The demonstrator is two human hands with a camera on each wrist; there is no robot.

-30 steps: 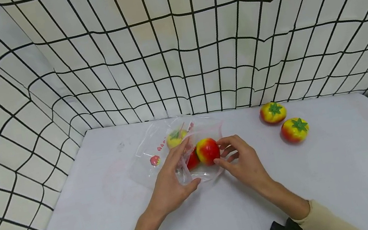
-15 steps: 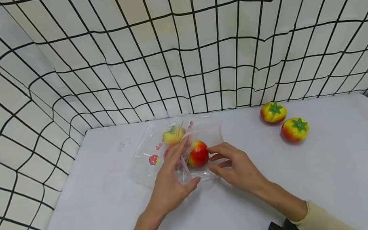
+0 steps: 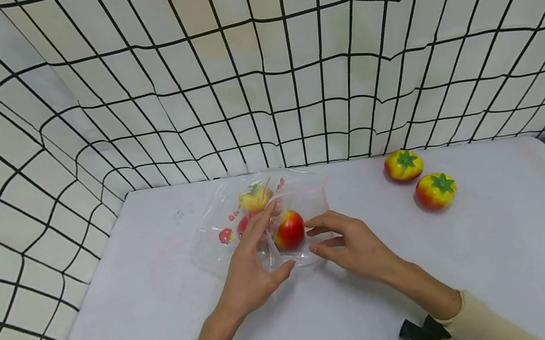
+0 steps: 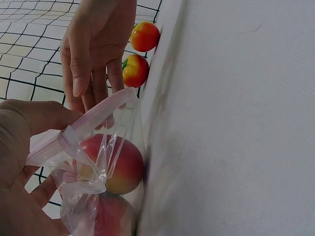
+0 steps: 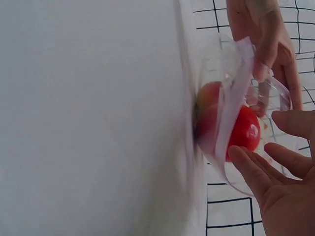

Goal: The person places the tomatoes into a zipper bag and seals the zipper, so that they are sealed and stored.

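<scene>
A clear zip bag (image 3: 304,195) with a pink closure strip and strawberry prints lies toward the back of the table. Just inside its mouth sits a red-and-yellow tomato-like fruit (image 3: 290,230); another yellow fruit (image 3: 255,197) with a green top shows through the plastic deeper in. My left hand (image 3: 249,271) is spread at the mouth, its thumb wide of the fingers, touching the strip (image 4: 101,118) and keeping the bag agape. My right hand (image 3: 353,244) has loosely bent fingers, with the fingertips right at the near fruit's right side.
Two more such fruits, a rear one (image 3: 404,165) and a nearer one (image 3: 436,191), rest to the right on the white table (image 3: 511,249). A black wire grid (image 3: 293,69) rises along the table's back and sides.
The near fruit has moved left, farther into the bag, and the right hand has followed it left. The yellow fruit inside has shifted slightly left and back. My left hand stays almost still.
</scene>
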